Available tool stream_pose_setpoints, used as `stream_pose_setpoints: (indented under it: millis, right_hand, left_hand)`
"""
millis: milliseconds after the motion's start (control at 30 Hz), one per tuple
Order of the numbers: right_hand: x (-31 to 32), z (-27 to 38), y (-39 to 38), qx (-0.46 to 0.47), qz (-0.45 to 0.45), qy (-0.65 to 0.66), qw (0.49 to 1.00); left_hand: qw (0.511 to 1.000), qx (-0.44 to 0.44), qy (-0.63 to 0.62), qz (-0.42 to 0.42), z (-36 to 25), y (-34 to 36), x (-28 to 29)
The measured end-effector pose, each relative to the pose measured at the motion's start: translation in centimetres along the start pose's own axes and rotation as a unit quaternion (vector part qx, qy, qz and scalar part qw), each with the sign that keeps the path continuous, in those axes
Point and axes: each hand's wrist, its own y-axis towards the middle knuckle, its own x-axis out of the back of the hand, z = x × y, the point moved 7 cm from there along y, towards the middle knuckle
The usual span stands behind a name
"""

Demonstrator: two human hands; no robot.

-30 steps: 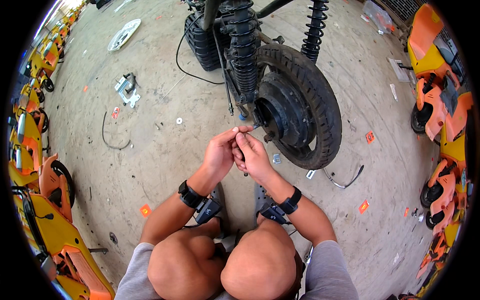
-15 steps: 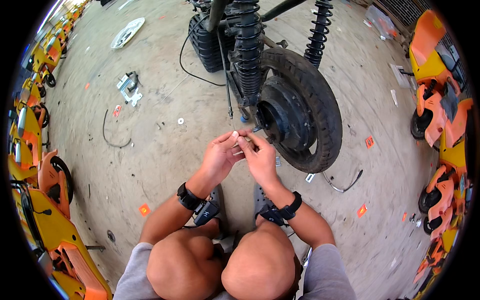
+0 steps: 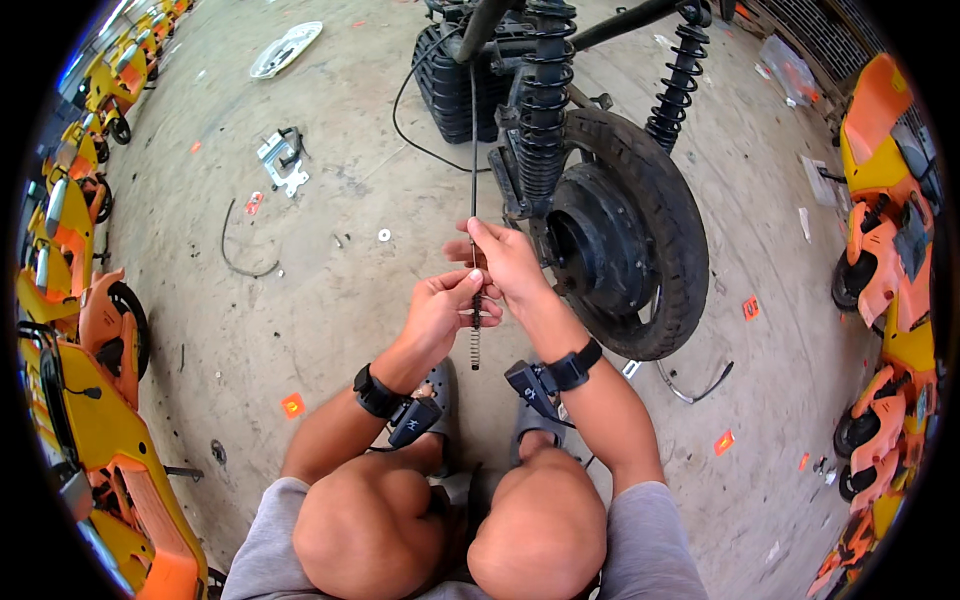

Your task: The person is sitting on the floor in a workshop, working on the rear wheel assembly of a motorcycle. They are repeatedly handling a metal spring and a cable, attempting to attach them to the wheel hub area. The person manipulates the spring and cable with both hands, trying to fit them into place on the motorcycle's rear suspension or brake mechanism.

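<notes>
A thin black brake cable [image 3: 474,150] hangs down from the vehicle's frame and runs between my hands. My left hand [image 3: 436,308] is closed, pinching the cable's lower part between thumb and fingers. Just above it, my right hand [image 3: 514,268] is closed around the cable, thumb pointing up along it. Below my fingers a small coil spring [image 3: 475,348] sits on the cable's lower end and points toward my feet. To the right of my hands stands the rear wheel with its black tire [image 3: 680,240] and a dark hub [image 3: 598,245]; my right hand is apart from it.
Black shock absorbers [image 3: 547,110] rise above the wheel. On the floor lie a metal bracket [image 3: 284,165], a washer [image 3: 384,235], a bent hose [image 3: 232,250], a white oval cover [image 3: 287,50] and another short cable [image 3: 697,392]. Yellow-orange scooters [image 3: 100,400] line both sides.
My hands were together at fingertip height below the hanging cable. Now both hold the cable, the right hand higher, and the spring shows below them. The view has shifted slightly.
</notes>
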Motion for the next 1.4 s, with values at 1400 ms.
stream_pose_setpoints:
  millis: [1400]
  right_hand:
    - [0.2,-2.5,-0.2,0.067,-0.074,0.081,0.992]
  left_hand:
    - [0.962,0.236,0.065,0.124,2.1,-2.4,5.0]
